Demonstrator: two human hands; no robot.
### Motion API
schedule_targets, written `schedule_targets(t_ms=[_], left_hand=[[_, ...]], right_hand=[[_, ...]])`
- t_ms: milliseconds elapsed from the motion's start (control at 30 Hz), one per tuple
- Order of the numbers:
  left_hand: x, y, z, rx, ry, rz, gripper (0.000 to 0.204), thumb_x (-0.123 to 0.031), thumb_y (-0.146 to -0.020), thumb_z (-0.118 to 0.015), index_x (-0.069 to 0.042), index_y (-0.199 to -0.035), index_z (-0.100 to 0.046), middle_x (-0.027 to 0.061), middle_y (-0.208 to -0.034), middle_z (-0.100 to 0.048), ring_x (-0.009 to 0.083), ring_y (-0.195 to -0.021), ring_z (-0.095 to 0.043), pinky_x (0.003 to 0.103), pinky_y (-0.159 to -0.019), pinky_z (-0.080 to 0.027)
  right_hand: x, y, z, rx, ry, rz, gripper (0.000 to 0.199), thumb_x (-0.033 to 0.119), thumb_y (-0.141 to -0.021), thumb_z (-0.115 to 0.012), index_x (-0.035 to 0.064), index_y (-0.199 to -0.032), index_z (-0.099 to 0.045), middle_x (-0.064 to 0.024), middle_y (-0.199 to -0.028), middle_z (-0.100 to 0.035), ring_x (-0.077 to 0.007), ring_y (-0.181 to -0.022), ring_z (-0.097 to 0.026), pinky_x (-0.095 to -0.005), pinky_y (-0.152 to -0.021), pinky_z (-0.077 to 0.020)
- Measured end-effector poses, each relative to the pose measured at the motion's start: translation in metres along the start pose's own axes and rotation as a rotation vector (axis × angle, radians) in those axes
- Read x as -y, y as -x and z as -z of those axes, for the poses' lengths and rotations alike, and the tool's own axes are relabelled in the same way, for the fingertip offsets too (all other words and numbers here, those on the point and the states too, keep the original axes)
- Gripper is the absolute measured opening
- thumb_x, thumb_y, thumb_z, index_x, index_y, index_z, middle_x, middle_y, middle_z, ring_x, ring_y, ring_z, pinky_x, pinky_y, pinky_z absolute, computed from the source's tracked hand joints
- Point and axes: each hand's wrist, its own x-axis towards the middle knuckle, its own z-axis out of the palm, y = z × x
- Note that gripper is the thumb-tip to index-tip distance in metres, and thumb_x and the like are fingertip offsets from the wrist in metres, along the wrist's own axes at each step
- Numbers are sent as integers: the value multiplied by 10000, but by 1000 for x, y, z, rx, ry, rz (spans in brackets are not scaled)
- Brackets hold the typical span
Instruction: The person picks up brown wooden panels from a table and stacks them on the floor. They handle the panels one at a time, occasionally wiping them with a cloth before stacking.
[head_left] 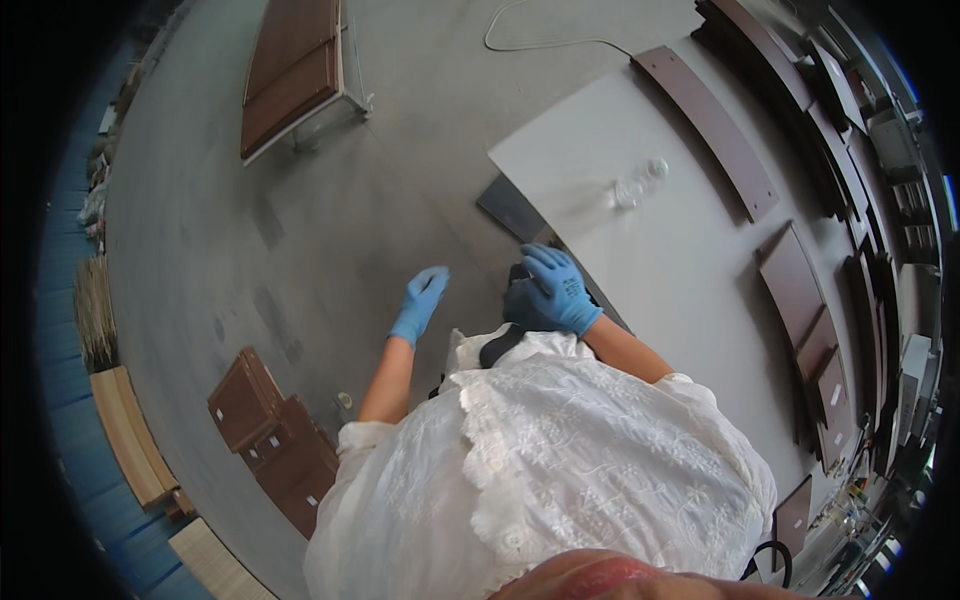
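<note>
My left hand (421, 301), in a blue glove, is held out over the grey floor. Its fingers are curled together, and no object shows in them. My right hand (560, 288), gloved in the same blue, is at the near left edge of a pale table (640, 265). The fingers of this hand bend inward and hide whatever is beneath them. Just left of it, a dark shape (518, 300) shows partly, too covered to name. A flat dark grey panel (513, 208) juts out from under the table's edge beyond my right hand.
On the table lie a curved brown board (708, 135) and a clear plastic or glass item (630, 192). Brown panels (808, 300) stack along its right side. A trolley with brown boards (292, 80) stands far left; brown panels (285, 450) stand on the floor nearer left.
</note>
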Motion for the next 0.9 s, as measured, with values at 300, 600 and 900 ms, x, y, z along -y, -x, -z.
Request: schedule_targets(t_ms=[300,600,900], left_hand=[[53,1,195,-370,-36,603,220,-238,-954,-618,-172,-756,-548,-34,-644,-518,98,-520,-452,285,-468,-356],[9,-248,363,-81,-463,687,214,-245,-941,-614,-146,-753,-587,14,-657,-544,161,-553,-514,338,-506,-403],[-295,-730,342,-192,-176,260,308,-301,-995,-598,-67,-1190,-643,108,-1135,-692,272,-1050,-667,428,-888,-553]], right_hand=[[-68,-241,-73,213,7,64,312,222,-836,-687,70,-1104,-637,-147,-1313,-618,-335,-1237,-571,-449,-1072,-431],[-188,-346,-100,238,469,-486,377,289,-849,-662,67,-1153,-641,-154,-1333,-606,-319,-1292,-533,-467,-1097,-392],[-205,-357,-113,439,224,-1341,405,404,-911,-573,103,-1135,-724,-161,-1216,-702,-335,-1177,-643,-462,-1004,-499]])
